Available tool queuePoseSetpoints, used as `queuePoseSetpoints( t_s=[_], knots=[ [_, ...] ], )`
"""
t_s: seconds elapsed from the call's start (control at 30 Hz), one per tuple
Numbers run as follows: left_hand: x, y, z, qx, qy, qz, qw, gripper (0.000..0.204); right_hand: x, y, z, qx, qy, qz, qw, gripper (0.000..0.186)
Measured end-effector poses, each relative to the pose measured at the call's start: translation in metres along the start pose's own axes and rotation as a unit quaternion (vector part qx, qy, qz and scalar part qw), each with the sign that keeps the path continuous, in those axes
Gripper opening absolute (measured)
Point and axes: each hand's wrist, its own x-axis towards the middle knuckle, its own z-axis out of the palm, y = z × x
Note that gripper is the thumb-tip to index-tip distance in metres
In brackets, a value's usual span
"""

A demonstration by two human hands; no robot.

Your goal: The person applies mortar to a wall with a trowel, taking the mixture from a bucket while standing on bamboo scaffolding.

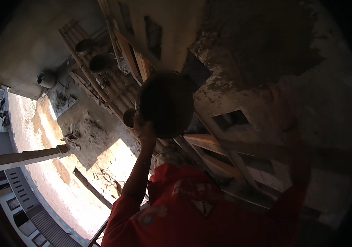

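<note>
A dark round bucket (165, 103) is gripped at its lower left rim by my left hand (145, 129), its fingers closed on it. To the right, my right hand (281, 109) is raised beside a rough wall with a dark, wet-looking patch (277, 45); it is dim and blurred, so I cannot make out its fingers or anything in them. My red-sleeved forearms come up from the lower edge. A smaller container (128, 117) sits just left of the big bucket.
Bamboo scaffold planks (112, 88) hold more buckets (98, 63) at the upper left. A pail (46, 78) stands beyond. Timber framing (207, 142) runs below the wall. A concrete beam (27, 155) crosses the sunlit yard (36, 123) at the left, with rubble on the ground.
</note>
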Motion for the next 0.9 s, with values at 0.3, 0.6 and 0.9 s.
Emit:
queuePoseSetpoints(
  t_s=[0.3, 0.6, 0.9],
  knots=[
    [-0.021, 0.001, 0.042, -0.037, -0.034, -0.049, 0.998, 0.049, -0.071, -0.047, 0.141, 0.572, -0.282, 0.120, 0.761, 0.014],
    [-0.035, 0.015, 0.061, -0.071, -0.022, 0.016, 0.997, 0.061, -0.032, -0.094, 0.231, 0.804, -0.190, 0.315, 0.466, 0.015],
    [0.000, 0.035, 0.049, -0.024, -0.099, 0.087, 0.991, 0.057, -0.011, -0.089, 0.203, 0.149, -0.090, -0.150, 0.973, 0.044]
  ],
)
